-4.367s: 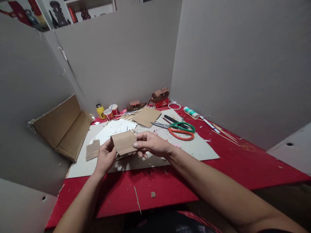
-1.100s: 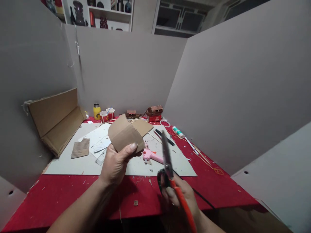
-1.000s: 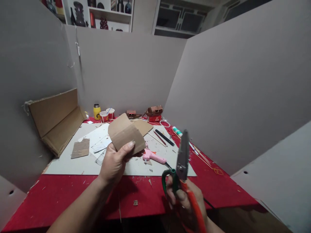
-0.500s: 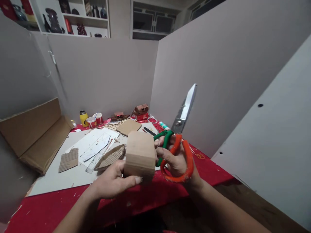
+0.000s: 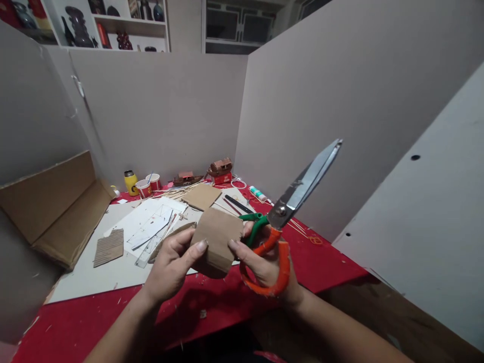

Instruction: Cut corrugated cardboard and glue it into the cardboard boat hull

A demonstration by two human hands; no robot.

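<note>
A curved piece of brown cardboard (image 5: 217,237) is held up between both hands over the table's near edge. My left hand (image 5: 170,264) is closed on its left side, thumb on the front face. My right hand (image 5: 268,267) pinches the right edge with its thumb and also carries a pair of scissors (image 5: 282,217) with green and orange handles. The blades point up and to the right, nearly together, away from the cardboard. Partly hidden behind my left hand lies a boat-shaped cardboard piece (image 5: 156,253).
A flat corrugated piece (image 5: 109,248), paper sheets (image 5: 151,222) and a cardboard square (image 5: 202,195) lie on the grey board. Behind stand a yellow bottle (image 5: 130,183), paper cups (image 5: 143,189) and two model boats (image 5: 220,169). An open cardboard box (image 5: 64,212) leans at left; partitions enclose the table.
The cardboard piece has tilted, and my right thumb has come onto its edge. The scissors have swung to the right and lower, their blades now slightly apart.
</note>
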